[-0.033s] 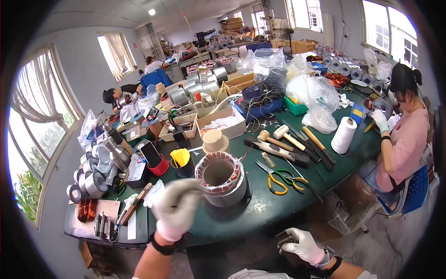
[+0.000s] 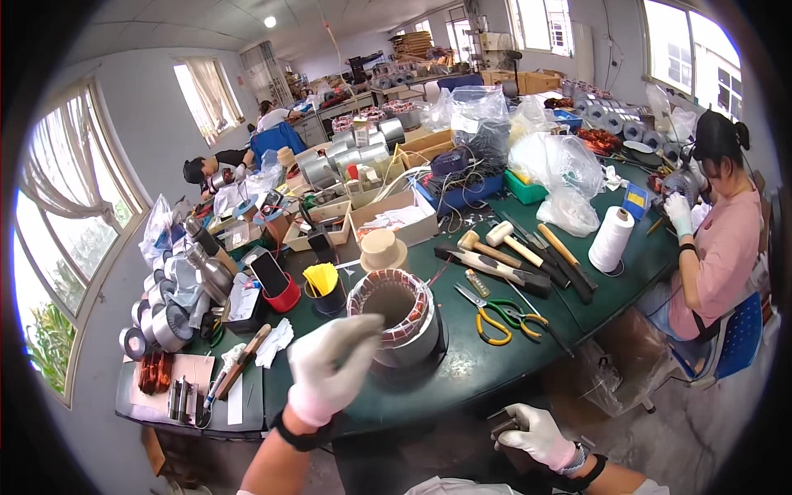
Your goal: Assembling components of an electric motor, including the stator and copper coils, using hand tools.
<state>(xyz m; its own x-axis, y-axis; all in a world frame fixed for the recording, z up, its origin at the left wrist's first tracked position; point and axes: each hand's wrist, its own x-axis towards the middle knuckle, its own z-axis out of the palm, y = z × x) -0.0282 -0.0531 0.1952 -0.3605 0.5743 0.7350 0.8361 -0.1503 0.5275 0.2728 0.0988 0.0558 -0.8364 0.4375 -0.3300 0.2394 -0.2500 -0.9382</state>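
A round motor stator (image 2: 404, 342) stands on the green table in front of me, its bore facing up and copper windings with white lacing around the rim. My left hand (image 2: 323, 367), in a white glove, hovers at the stator's near left rim. Its fingers reach toward the windings, slightly blurred, and I see nothing held in them. Low at the table's near edge, my gloved right hand (image 2: 536, 436) is closed around a dark, flat, block-like piece (image 2: 513, 439); its exact kind is unclear. Behind the stator sits a tan stepped round block (image 2: 383, 250).
Scissors (image 2: 485, 316) and pliers (image 2: 520, 316) lie right of the stator, with mallets (image 2: 499, 235) beyond. A white thread cone (image 2: 612, 241) stands farther right, near a seated co-worker (image 2: 718, 239). At left are a cup of yellow strips (image 2: 322, 285) and a wooden-handled tool (image 2: 245, 360).
My left hand has shifted slightly to the right and down, with its fingers now more stretched toward the stator. My right hand stays in place with the dark piece.
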